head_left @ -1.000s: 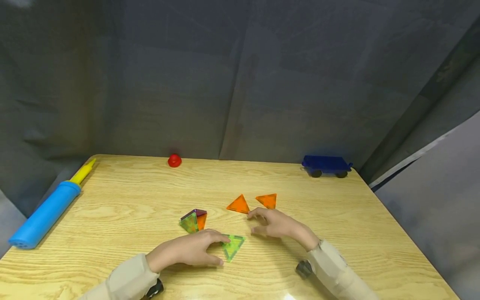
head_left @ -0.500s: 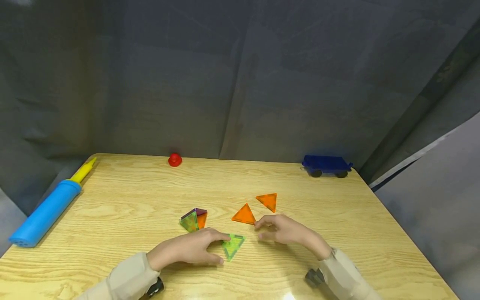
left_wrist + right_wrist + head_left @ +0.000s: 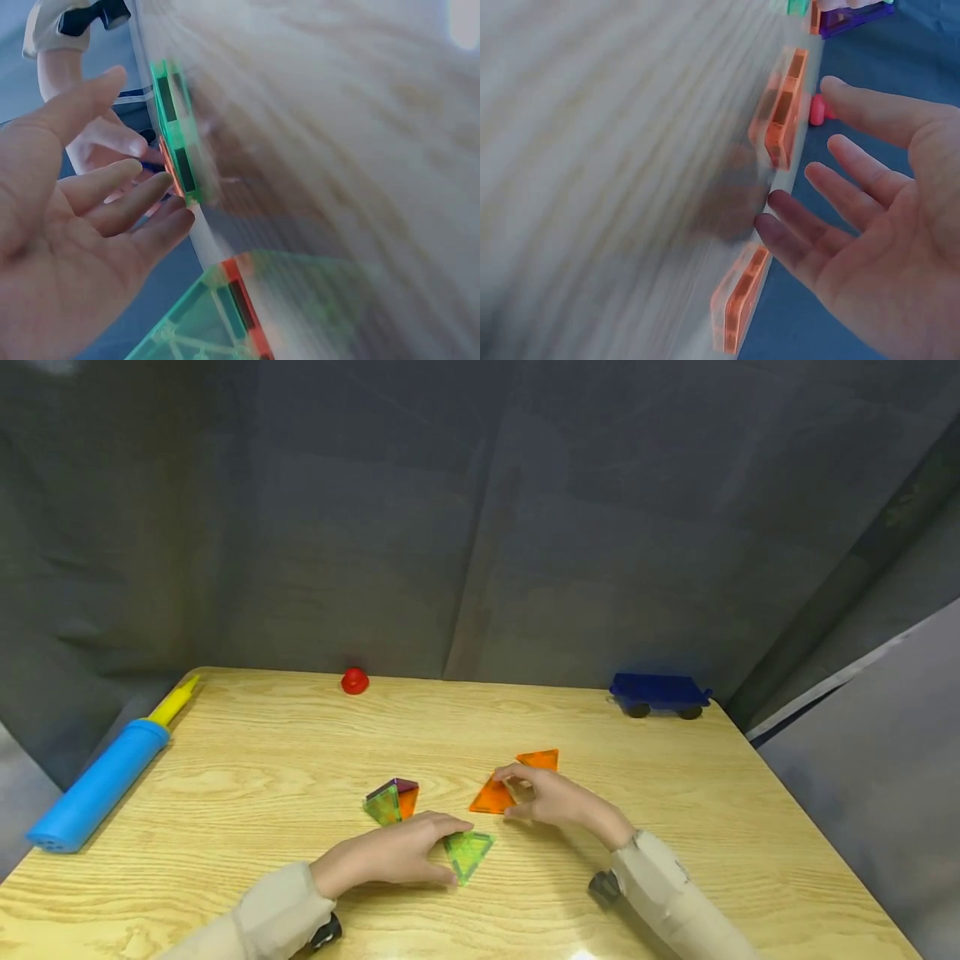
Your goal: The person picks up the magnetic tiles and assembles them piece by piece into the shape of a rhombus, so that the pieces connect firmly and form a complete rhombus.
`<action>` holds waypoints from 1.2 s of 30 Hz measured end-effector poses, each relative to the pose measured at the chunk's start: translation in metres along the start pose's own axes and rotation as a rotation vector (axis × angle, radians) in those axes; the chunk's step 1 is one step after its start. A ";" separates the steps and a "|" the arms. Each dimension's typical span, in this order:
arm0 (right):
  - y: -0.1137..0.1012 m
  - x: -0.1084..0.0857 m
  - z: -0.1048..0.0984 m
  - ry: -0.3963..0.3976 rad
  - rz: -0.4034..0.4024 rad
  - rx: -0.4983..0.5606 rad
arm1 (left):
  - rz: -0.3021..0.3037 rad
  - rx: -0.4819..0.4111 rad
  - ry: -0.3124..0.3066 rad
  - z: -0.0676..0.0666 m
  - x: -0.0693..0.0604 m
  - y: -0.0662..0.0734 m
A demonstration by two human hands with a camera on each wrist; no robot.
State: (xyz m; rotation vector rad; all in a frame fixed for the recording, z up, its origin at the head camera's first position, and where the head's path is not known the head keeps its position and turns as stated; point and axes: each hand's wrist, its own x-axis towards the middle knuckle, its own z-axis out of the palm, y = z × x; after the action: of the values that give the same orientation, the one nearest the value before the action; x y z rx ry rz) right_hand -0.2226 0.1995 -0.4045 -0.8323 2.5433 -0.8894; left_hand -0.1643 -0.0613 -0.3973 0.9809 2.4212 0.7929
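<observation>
Beside the flat green triangle tile [image 3: 470,853] is my left hand [image 3: 397,850], its thumb and index finger spread around the tile's left side. My right hand [image 3: 555,797] hovers with parted fingers at the right edge of an orange triangle tile [image 3: 491,797]; contact is hard to tell. A second orange tile [image 3: 542,759] lies behind that hand, partly covered. Left of these stands a small joined shape [image 3: 387,805] of green, orange and purple tiles. The left wrist view shows the green tile [image 3: 174,135] past my fingertips. In the right wrist view, the orange tile [image 3: 786,112] is near my relaxed fingers.
A blue pump [image 3: 101,785] with a yellow nozzle lies along the table's left edge. At the back are a small red object [image 3: 355,681] and a dark blue wheeled wagon [image 3: 660,692]. A dark curtain [image 3: 360,527] hangs behind the wooden table [image 3: 262,727].
The nearer orange tile moved toward me and slightly right. My right hand drew back, then shifted left and forward over that tile's right side. The left index finger shifted slightly over the green tile.
</observation>
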 end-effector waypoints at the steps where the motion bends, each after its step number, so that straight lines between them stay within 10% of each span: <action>1: -0.001 0.003 0.000 -0.006 0.008 -0.005 | 0.003 0.004 0.000 0.001 0.001 0.000; 36: -0.005 0.019 0.009 0.010 -0.022 -0.102 | 0.014 0.074 0.012 0.011 0.014 0.002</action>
State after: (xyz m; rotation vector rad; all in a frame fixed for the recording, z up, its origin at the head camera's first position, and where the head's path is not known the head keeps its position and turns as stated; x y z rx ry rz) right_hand -0.2312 0.1802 -0.4096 -0.8894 2.6115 -0.7781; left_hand -0.1672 -0.0461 -0.4066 1.0246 2.4726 0.7207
